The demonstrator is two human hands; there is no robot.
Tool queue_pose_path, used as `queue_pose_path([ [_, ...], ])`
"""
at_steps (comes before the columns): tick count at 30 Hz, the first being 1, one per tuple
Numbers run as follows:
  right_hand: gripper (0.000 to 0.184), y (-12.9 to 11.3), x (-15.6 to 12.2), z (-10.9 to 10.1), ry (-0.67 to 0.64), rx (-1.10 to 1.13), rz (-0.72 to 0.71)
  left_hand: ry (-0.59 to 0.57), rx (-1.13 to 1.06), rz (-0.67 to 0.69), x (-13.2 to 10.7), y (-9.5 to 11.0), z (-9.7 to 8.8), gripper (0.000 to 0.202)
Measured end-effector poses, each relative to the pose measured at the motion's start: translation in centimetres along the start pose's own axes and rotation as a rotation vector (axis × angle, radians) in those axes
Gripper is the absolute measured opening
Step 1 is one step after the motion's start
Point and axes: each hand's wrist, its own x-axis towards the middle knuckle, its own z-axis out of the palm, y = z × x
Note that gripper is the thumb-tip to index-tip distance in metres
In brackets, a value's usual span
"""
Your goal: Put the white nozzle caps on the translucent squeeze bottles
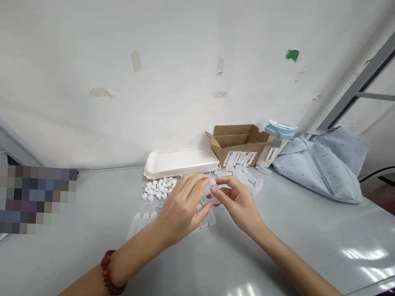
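Note:
My right hand [236, 197] pinches a small translucent plastic bottle [212, 184] between thumb and fingers. From the other side, my left hand [185, 201] closes its fingertips and thumb around the same bottle, hiding part of it. Left of the hands lie several translucent bottles [138, 222] with thin curved tubes at their tops. Small white caps [160, 188] are heaped just behind those. More translucent bottles [249, 180] lie in a loose pile behind my right hand, and a few others [210, 216] show beneath the hands.
White trays [183, 160] are stacked against the wall. Beside them stand an open cardboard box [240, 155] and a tumbler with a blue lid [274, 146]. A light blue fabric bag [320, 169] lies at the right on the grey table [280, 224]. The left side is partly pixelated.

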Motion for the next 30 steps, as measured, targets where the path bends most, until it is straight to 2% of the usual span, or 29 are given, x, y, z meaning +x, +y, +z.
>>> queue_pose_path([
  [4,0.028,0.1,0.0,-0.1,0.002,-0.049,0.01,-0.067,0.056,0.012,0.6,0.1,0.6,0.037],
  [10,0.025,0.8,0.9,-0.8,0.019,-0.117,0.029,-0.132,0.008,-0.045,1.0,0.2,2.0,0.031],
  [14,0.022,1.2,1.6,-1.9,-0.104,-0.245,0.102,-0.184,-0.062,-0.199,0.9,0.8,2.6,0.027],
  [18,0.024,0.9,2.0,-3.2,-0.278,-0.369,0.192,-0.304,-0.122,-0.407,0.5,1.5,2.9,0.031],
  [20,0.021,0.9,2.1,-3.5,-0.327,-0.384,0.216,-0.351,-0.146,-0.46,0.2,1.7,3.0,0.031],
  [30,0.015,2.3,2.2,-3.3,-0.391,-0.388,0.243,-0.407,-0.115,-0.364,-0.4,1.6,3.3,0.021],
])
